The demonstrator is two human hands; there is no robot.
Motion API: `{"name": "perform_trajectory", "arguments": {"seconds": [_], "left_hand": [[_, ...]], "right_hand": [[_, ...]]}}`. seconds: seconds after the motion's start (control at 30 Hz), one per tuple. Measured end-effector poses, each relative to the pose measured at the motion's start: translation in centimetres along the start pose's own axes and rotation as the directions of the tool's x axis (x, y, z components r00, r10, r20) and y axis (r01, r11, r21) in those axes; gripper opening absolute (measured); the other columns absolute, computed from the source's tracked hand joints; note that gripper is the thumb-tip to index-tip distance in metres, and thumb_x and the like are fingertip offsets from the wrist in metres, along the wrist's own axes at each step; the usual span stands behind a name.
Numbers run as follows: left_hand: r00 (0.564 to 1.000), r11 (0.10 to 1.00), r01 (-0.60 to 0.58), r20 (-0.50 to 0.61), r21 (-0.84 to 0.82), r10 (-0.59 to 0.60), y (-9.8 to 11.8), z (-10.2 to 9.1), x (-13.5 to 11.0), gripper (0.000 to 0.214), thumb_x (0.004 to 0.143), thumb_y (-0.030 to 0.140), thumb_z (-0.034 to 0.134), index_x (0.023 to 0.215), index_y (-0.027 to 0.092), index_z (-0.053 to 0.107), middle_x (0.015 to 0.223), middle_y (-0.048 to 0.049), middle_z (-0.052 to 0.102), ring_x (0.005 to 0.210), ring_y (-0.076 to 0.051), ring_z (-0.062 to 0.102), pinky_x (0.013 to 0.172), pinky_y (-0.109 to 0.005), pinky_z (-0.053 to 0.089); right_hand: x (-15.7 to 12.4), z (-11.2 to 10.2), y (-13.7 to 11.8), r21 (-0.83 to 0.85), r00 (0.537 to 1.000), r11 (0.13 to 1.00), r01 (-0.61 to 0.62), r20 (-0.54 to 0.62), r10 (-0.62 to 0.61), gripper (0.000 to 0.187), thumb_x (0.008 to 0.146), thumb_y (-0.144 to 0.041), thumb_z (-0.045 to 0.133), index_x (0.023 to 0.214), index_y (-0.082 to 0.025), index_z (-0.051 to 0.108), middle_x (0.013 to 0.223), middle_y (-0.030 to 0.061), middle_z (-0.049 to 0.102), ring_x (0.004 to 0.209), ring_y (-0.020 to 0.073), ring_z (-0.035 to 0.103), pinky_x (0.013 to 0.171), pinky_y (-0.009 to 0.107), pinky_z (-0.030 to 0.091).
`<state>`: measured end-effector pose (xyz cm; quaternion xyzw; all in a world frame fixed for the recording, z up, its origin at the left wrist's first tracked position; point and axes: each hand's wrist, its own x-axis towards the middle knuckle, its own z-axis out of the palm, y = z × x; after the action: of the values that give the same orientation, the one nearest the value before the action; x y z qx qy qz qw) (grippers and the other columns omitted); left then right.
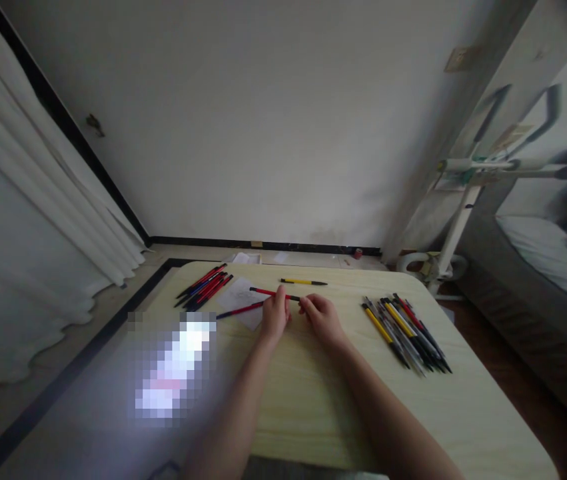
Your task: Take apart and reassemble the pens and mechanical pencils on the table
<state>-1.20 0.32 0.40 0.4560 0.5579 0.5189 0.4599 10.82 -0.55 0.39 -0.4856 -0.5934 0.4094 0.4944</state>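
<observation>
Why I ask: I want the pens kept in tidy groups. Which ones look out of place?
Two stray. A yellow pen lies alone near the table's far edge, and a red pen lies loose across the white paper, apart from the left bundle and right pile. Both hands hold another red pen.

Counted what sat on the table (pixel 313 413): one yellow pen (pixel 303 282) lay alone at the far edge, two red pens (pixel 263 292) were over the single sheet of paper (pixel 238 297), one bundle of red pens (pixel 204 287) left of that paper, one bigger mixed pile (pixel 406 327) right of it, too tangled to count.
</observation>
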Motion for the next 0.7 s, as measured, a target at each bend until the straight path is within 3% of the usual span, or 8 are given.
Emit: {"name": "perform_trajectory", "arguments": {"seconds": [0.2,0.5,0.7], "left_hand": [[1.0,1.0,-0.026,0.008,-0.013,0.026,-0.11,0.01,-0.02,0.05,0.077,0.054,0.035,0.041,0.019,0.034,0.029,0.0048,0.031,0.03,-0.008,0.034,0.037,-0.021,0.029],[0.999,0.998,0.035,0.004,-0.043,-0.035,0.74,0.06,-0.34,0.05,0.077,0.055,0.032,0.043,0.02,0.036,0.029,0.0044,0.031,0.028,-0.009,0.034,0.033,-0.022,0.025],[0.999,1.0,0.015,0.047,-0.023,-0.014,0.68,0.15,-0.39,0.046,0.077,0.051,0.036,0.045,0.018,0.04,0.032,0.0037,0.035,0.03,-0.008,0.035,0.033,-0.02,0.025]], "right_hand": [[-0.22,-0.01,-0.43,0.043,1.0,0.999,-0.026,-0.008,0.026,0.036,0.077,-0.047,0.046,0.063,-0.015,0.056,0.052,-0.0009,0.052,0.045,0.0096,0.042,0.044,0.021,0.032],[-0.07,0.16,-0.11,0.144,0.993,0.983,-0.116,0.0,0.117,0.05,0.078,-0.056,0.037,0.059,-0.014,0.057,0.047,0.0003,0.05,0.043,0.0097,0.042,0.043,0.021,0.032],[0.2,0.03,-0.04,0.208,0.992,0.971,-0.121,-0.018,0.128,0.049,0.078,-0.055,0.038,0.054,-0.015,0.052,0.044,-0.0015,0.046,0.04,0.0082,0.039,0.041,0.021,0.029]]}}
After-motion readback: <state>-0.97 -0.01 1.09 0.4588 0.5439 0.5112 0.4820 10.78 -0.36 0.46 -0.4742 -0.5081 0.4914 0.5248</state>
